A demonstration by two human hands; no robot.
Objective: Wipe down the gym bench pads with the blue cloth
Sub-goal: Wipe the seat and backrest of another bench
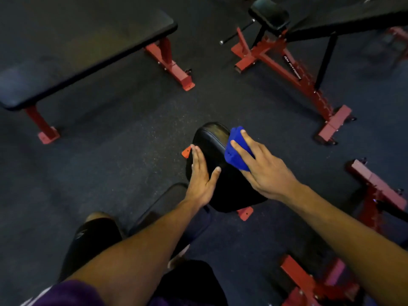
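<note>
**Blue cloth meeting black pad on gym floor**

Hands are working a rounded black bench pad [212, 151] in the middle of the frame. The right hand [262, 166] is pressing a bunched, bright blue cloth [236, 149] against the pad's right edge, fingers spread and nearly straight over the fabric. The left hand [202, 180] is lying flat on the pad's left side, fingers extended and released, thumb angling across the glossy vinyl. A second pad [167, 208] of the same bench is sitting just below, nearer the person. A flat bench [88, 54] on red legs is standing at upper left, an adjustable bench [309, 60] at upper right, both on dark speckled floor [132, 133].
</note>
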